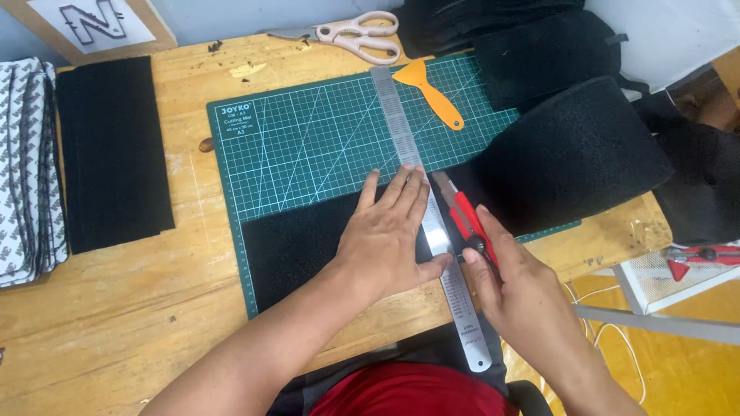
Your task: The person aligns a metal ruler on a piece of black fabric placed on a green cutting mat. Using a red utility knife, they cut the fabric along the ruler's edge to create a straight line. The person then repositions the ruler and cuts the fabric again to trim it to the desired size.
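My left hand (385, 235) lies flat with fingers spread, pressing a steel ruler (428, 208) down onto a sheet of black foam (301, 243). My right hand (512, 285) is closed around a red utility knife (462, 216), its blade tip set against the ruler's right edge. The foam lies across the near part of a green cutting mat (308, 139) and runs off to the right, where it curls up into a thick roll (578, 154). The mat sits on a wooden table (116, 308). On the mat's far side lies an orange scraper (428, 88), and beyond it, on the table, pale-handled scissors (354, 35). At the left of the table rests a stack of cut black foam pieces (112, 150), with patterned grey and white strips (27, 166) at the left edge.
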